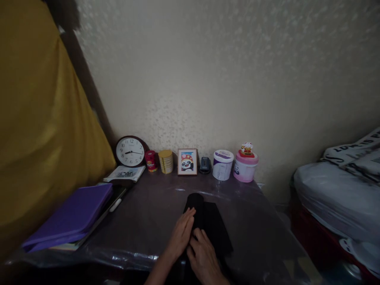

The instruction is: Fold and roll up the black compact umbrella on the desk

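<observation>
A black cloth [216, 227] lies on the plastic-covered table in front of me. Its left part forms a thick roll pointing toward the wall, while a flat flap spreads to the right. My left hand [181, 233] rests along the left side of the roll, fingers straight and close together. Just right of it, my right hand [203, 253] has its fingers curled against the near part of the roll, gripping the cloth. The fingertips of the right hand are partly hidden, and the cloth's near end is covered by my hands.
Along the wall stand a clock [130, 151], a red can [151, 161], a yellow canister [165, 161], a framed panda picture [187, 162], a small dark device [204, 164] and two tubs [222, 168]. Purple folders [69, 215] lie left, beside a yellow curtain [50, 118].
</observation>
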